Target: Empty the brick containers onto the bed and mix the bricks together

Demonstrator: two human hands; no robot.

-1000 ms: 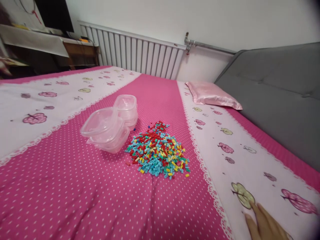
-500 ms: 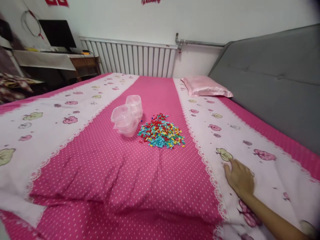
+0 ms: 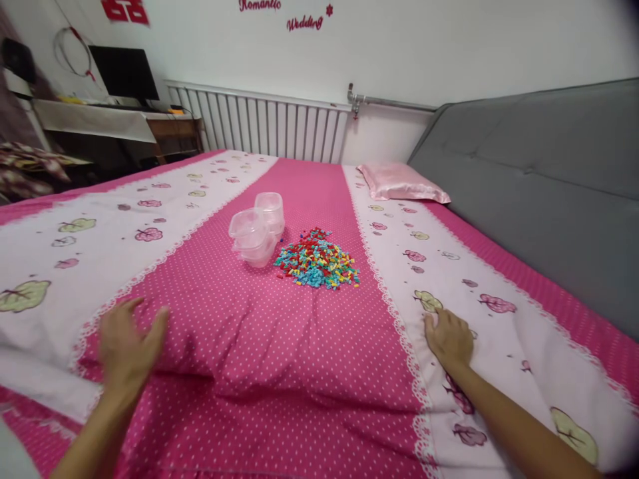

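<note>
My left hand (image 3: 128, 342) is at the lower left over the pink dotted bedspread (image 3: 239, 332), thumb and fingers apart, holding nothing; it is slightly blurred. On the right, my right hand (image 3: 450, 338) rests on the white printed stripe of the bedspread with its fingers spread and nothing in them. Beyond both hands, at mid-bed, lies a pile of small coloured bricks (image 3: 319, 259) in blue, red, yellow and green. Just left of the pile stand clear plastic containers (image 3: 252, 236), some of them stacked. Neither hand touches the bricks or the containers.
A pink satin pillow (image 3: 402, 181) lies at the far right against the grey headboard (image 3: 539, 173). Behind the bed is a white radiator (image 3: 259, 120) with a pipe. A desk (image 3: 94, 120) with a black monitor (image 3: 124, 73) stands at the far left.
My left hand has come into view at the lower left. The view has shifted, showing more wall; my right hand still lies on the white stripe.
</note>
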